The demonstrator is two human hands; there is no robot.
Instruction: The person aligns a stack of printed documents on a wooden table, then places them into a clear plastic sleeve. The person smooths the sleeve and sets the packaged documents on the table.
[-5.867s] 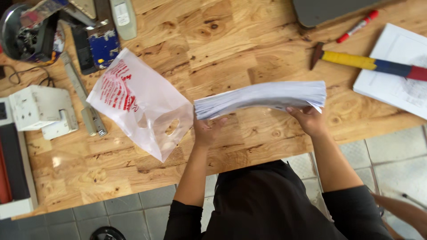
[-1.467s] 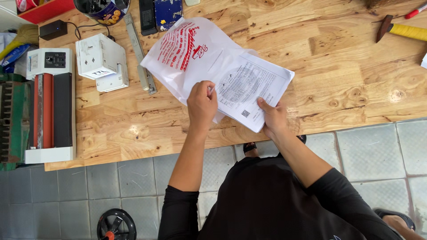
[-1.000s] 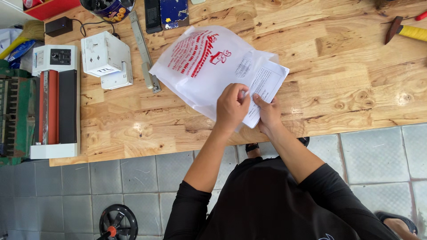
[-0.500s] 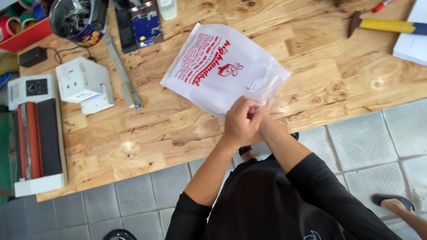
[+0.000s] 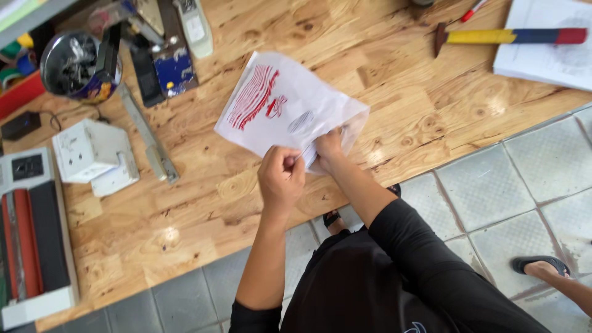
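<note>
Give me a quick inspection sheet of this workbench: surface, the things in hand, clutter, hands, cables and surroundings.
Surface: wooden bench top, knotty and glossy.
Things in hand: white plastic bag with red print, lying on the bench; contents not visible.
Clutter: hammer with yellow, blue and red handle; paper stack; white multi-socket block; metal ruler; tin of clips; laminator.
Hands: left hand and right hand, both pinching the bag's near edge.
Cables: black lead beside the socket block.
Surroundings: grey tiled floor; another person's sandalled foot.
</note>
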